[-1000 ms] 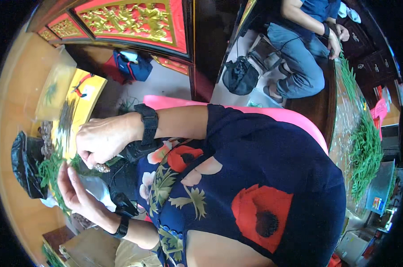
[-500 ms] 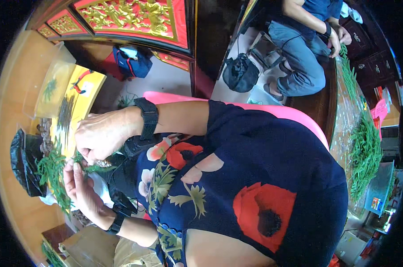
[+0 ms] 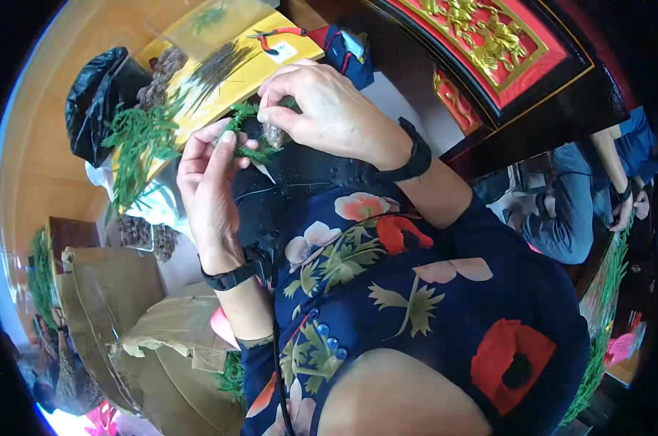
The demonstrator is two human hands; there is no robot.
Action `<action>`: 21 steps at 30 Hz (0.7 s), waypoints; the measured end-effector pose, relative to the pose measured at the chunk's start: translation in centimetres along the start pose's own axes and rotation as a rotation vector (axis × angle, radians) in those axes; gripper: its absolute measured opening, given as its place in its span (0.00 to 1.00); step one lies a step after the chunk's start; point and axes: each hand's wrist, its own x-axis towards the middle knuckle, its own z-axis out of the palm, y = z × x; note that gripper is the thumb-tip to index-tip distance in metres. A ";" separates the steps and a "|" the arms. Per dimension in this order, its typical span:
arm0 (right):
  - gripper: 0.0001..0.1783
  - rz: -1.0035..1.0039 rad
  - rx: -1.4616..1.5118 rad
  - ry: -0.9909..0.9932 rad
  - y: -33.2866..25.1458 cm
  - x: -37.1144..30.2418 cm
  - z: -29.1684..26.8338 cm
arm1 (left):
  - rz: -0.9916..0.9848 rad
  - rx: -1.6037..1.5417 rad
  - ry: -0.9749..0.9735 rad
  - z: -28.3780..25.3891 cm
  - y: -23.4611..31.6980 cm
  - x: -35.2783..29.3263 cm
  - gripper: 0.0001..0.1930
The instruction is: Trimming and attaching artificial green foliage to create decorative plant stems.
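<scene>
My left hand (image 3: 211,171) pinches a green artificial pine sprig (image 3: 250,152) between thumb and fingers. Just right of it, my right hand (image 3: 311,105) is closed, its thumb and forefinger pressed together over the sprig's upper end; whatever they grip is too small to make out. A small brown pine cone (image 3: 272,136) hangs below the right fingertips, beside the sprig. On the yellow board (image 3: 223,94) behind my hands lie a bundle of thin dark wires (image 3: 216,69) and red-handled pliers (image 3: 277,38). More green sprigs (image 3: 143,138) are heaped to the left.
Several pine cones (image 3: 160,76) sit by a black plastic bag (image 3: 100,105) at the far left. A clear plastic tray (image 3: 198,22) stands behind. Cardboard (image 3: 114,291) fills the lower left. A carved red-and-gold panel (image 3: 489,43) rises at upper right; another person (image 3: 572,196) sits beyond.
The whole view has turned and shifted, so my hands and the board appear further right. Both hands stay close together at the sprig, and the right one has lifted slightly away from the left.
</scene>
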 end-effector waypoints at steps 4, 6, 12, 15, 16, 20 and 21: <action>0.07 0.011 -0.027 0.067 0.0 0.3 0.4 | -0.003 -0.030 0.033 -0.1 -0.3 0.2 0.09; 0.07 0.022 -0.047 0.105 -0.3 0.2 0.2 | 0.005 -0.032 0.044 -0.1 -0.4 0.3 0.09; 0.08 -0.013 -0.100 0.133 -1.5 -0.2 0.2 | 0.058 -0.089 0.121 0.1 -0.9 0.2 0.09; 0.08 0.117 -0.045 0.019 -2.1 -0.3 0.2 | 0.068 -0.106 0.146 0.3 -1.0 0.3 0.09; 0.08 0.095 -0.078 0.043 -1.9 -0.3 0.6 | 0.072 -0.114 0.156 0.3 -1.0 0.3 0.09; 0.09 0.029 -0.160 0.132 -1.5 -0.4 1.6 | 0.046 -0.157 0.147 0.5 -1.3 0.1 0.09; 0.09 0.001 -0.178 0.176 -1.5 -0.4 1.8 | 0.046 -0.158 0.151 0.6 -1.3 0.0 0.09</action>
